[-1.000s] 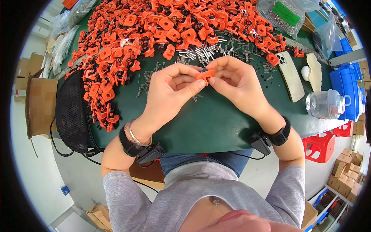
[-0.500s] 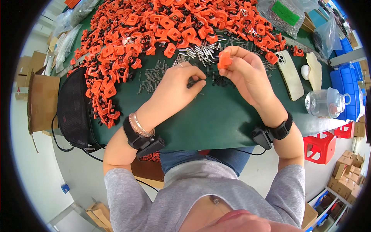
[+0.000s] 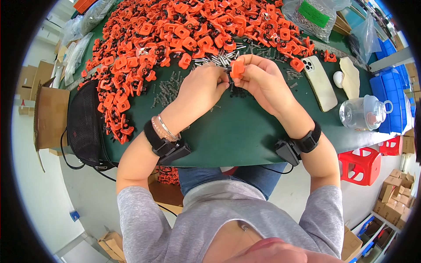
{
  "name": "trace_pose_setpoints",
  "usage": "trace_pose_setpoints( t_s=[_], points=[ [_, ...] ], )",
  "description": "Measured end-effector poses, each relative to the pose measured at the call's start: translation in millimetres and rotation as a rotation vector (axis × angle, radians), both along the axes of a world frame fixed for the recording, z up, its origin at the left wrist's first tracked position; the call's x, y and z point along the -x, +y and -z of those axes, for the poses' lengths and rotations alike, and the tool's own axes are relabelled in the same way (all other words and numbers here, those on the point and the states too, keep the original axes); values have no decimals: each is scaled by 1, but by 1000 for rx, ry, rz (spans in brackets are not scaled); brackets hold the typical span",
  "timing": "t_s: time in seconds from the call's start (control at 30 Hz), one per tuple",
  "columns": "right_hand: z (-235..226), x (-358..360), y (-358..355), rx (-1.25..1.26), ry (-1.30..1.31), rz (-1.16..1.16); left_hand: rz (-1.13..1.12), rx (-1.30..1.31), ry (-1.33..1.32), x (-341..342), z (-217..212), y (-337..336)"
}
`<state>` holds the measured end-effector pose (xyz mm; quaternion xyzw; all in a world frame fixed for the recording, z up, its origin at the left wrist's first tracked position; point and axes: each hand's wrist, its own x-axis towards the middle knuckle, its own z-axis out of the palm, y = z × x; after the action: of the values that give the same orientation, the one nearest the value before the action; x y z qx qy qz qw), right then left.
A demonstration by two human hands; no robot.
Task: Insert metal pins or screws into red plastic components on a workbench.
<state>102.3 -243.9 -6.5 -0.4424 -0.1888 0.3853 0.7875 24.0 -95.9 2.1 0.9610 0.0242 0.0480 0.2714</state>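
My right hand (image 3: 268, 85) pinches an orange plastic part (image 3: 237, 69) between thumb and fingers, above the middle of the green table. A small dark piece sticks out from the part's left side, toward my other hand. Close beside it, my left hand (image 3: 198, 87) is closed with thumb and fingertips together; what they hold, if anything, is hidden. Thin metal springs (image 3: 167, 91) lie loose by the left hand. Silver metal pins (image 3: 222, 58) are scattered just beyond both hands. Small black pieces (image 3: 239, 93) lie on the table below the orange part.
A large heap of orange parts with black fittings (image 3: 188, 30) covers the table's far side and left. Right of my hands are a phone (image 3: 320, 83), a clear plastic jar (image 3: 362, 113) and blue bins (image 3: 388, 103). A black mesh bag (image 3: 85, 127) stands at the left edge.
My right hand has moved left with the orange part, and my left hand's fingers have closed together beside it. The hands are now nearly touching. The whole view has shifted slightly.
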Motion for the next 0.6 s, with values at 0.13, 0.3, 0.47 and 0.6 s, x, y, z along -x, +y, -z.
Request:
trace_pose_setpoints(
  t_s=[0.13, 0.3, 0.47, 0.6],
  points=[
    [-2, 1, 1, 20, -1, -18, -13, 30, 43, -1, 3, 1],
    [1, -4, -1, -67, 56, -77, -33, 244, -112, 5, 0, 12],
    [-1, 0, -1, -190, 135, -212, -27, 1429, 139, 22, -11, 23],
    [-2, 6, -1, -242, 149, -273, -18, 1725, 278, 28, -8, 15]
  ],
)
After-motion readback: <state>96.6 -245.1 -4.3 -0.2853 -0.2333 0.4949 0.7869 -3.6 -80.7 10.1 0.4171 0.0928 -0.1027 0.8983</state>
